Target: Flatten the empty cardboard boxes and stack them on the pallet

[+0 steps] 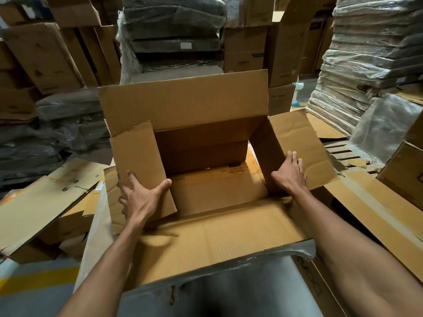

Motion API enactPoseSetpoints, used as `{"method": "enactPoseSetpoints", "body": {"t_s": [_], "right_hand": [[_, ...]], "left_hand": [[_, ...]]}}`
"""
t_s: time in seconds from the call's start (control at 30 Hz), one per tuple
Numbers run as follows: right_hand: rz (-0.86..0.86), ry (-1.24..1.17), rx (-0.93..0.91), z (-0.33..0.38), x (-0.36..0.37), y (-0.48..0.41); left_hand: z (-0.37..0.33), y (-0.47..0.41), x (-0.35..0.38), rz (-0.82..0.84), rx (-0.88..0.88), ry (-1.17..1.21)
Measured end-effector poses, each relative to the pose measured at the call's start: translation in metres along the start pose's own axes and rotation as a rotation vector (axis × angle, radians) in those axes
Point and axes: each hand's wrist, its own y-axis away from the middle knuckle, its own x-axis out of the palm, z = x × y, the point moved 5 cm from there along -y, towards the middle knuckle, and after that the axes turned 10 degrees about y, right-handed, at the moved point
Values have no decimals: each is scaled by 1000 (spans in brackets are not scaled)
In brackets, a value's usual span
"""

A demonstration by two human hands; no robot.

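Box [201, 154] stands upright in front of you, top flaps splayed, on a layer of flattened cardboard [217, 236]. Step in hand, as I read it: collapsing this box, not yet stacking it. Your left hand [139, 197] is clamped on the left flap [137, 152], thumb hooked over its inner edge and fingers spread on its face. Your right hand [289, 172] lies flat along the fold of the right flap [297, 138], fingers straight, pressing rather than gripping. The printed sheet seen down through the box suggests the bottom is already open, though shadow makes this uncertain. The next move likely calls for pushing opposite corners toward each other so the walls fold flat, with the flaps kept in line with the walls. Pallet [338, 152]: only a few wooden slats show to the right of the box, the rest buried under cardboard. The box's outer sides and its far bottom edge are hidden. The print under the box is too small to read. Plastic film [229, 259] nearer to you than the box blurs what it covers.
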Motion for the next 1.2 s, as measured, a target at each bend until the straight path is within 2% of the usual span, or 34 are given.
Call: {"method": "enactPoseSetpoints", "body": {"t_s": [0.3,0.43,0.53,0.6,0.67,0.77,0.87,0.93,1.1,1.2], "right_hand": [[-45,-27,-16,6,-34,25],[16,126,-46,7,-42,86],[117,268,16,-12,-25,140],[225,205,103,-33,2,165],[276,-12,190,-48,23,178],[137,-290,213,-45,21,185],[-75,-379,170,-33,-2,180],[-152,-426,171,-24,-8,167],[-243,-549,157,0,-23,133],[-260,-549,152,9,-37,112]], "left_hand": [[-44,9,28,43,-91,383],[-19,-13,56,88,-183,404],[-30,-1,52,64,-130,417],[-40,7,47,48,-77,424],[-45,9,44,51,-49,432],[-47,13,43,93,-17,454],[-55,18,39,128,47,446],[-62,20,31,81,86,385],[-76,25,10,-16,188,259],[-88,31,6,68,323,232]]}}
